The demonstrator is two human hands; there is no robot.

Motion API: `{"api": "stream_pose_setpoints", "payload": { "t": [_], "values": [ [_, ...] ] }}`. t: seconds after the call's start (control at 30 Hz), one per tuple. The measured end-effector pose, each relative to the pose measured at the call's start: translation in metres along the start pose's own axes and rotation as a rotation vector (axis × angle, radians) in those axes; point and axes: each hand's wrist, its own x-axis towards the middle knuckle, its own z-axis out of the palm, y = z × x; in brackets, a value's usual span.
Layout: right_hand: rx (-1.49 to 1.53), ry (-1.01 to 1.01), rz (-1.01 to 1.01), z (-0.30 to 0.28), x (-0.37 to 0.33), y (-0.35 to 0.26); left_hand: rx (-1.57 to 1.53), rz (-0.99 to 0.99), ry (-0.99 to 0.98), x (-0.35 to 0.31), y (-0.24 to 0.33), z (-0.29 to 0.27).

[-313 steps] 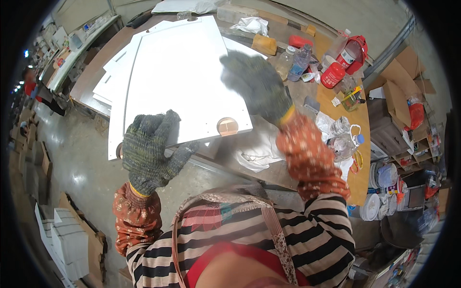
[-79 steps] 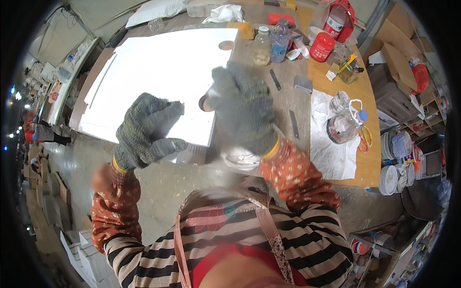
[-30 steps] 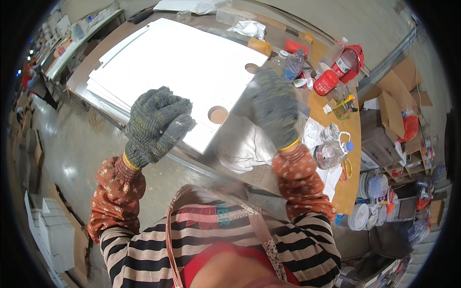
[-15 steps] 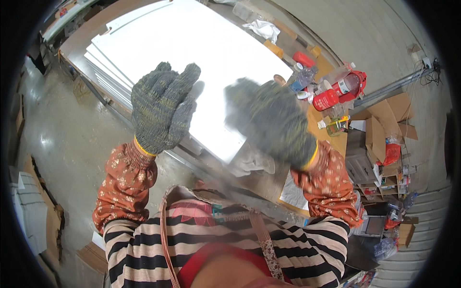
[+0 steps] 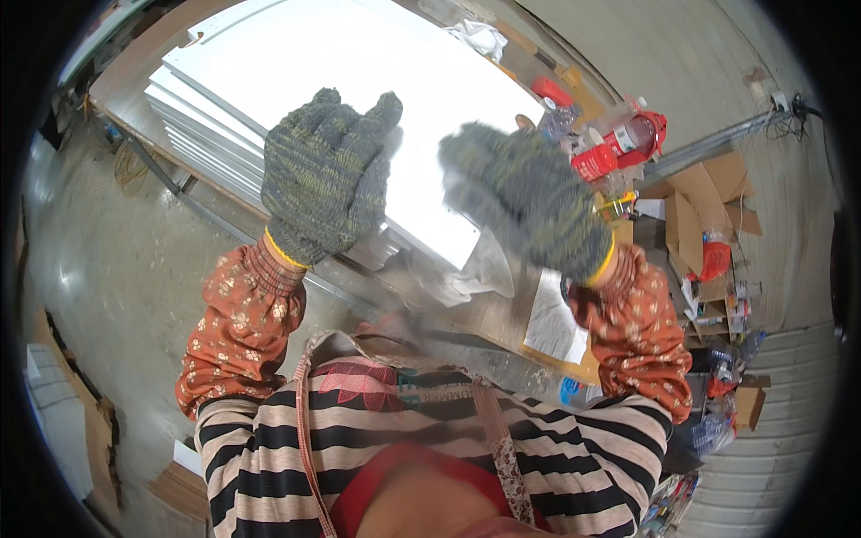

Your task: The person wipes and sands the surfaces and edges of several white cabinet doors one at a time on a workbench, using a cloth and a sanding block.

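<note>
A stack of white flat panels (image 5: pixel 430 81) lies on a wooden-topped table in front of me, glaring brightly. Over its left near side is my left hand (image 5: pixel 325 175), in a dark grey-green knitted glove with a yellow cuff. Its back faces up, the fingers are bent a little with one held apart, and nothing shows in it. My right hand (image 5: pixel 534 197), gloved alike, is over the panels' right near edge. Motion smears its fingers, so whether they hold anything is unclear. Crumpled translucent plastic (image 5: pixel 462 273) lies by the panels' near corner.
Red-labelled bottles (image 5: pixel 596 161) and other clutter crowd the right side of the table. Beyond stand open cardboard boxes (image 5: pixel 704 202) against the wall. A white sheet (image 5: pixel 554 323) lies near my right sleeve. On the floor at left are flat boards (image 5: pixel 58 417).
Both hands have shifted slightly up and to the right in the picture. The panels and table appear lower and further left, as the view has moved. The right hand is blurred in both frames.
</note>
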Motion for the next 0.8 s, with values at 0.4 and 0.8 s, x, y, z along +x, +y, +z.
{"api": "stream_pose_setpoints", "payload": {
  "t": [0.4,0.8],
  "values": [
    [-0.104,-0.223,0.247,-0.008,0.015,0.020,-0.031,-0.046,-0.034,-0.005,-0.006,-0.006],
    [-0.139,-0.086,0.252,0.015,0.007,0.023,0.018,0.052,-0.074,-0.012,-0.012,-0.003]
  ]
}}
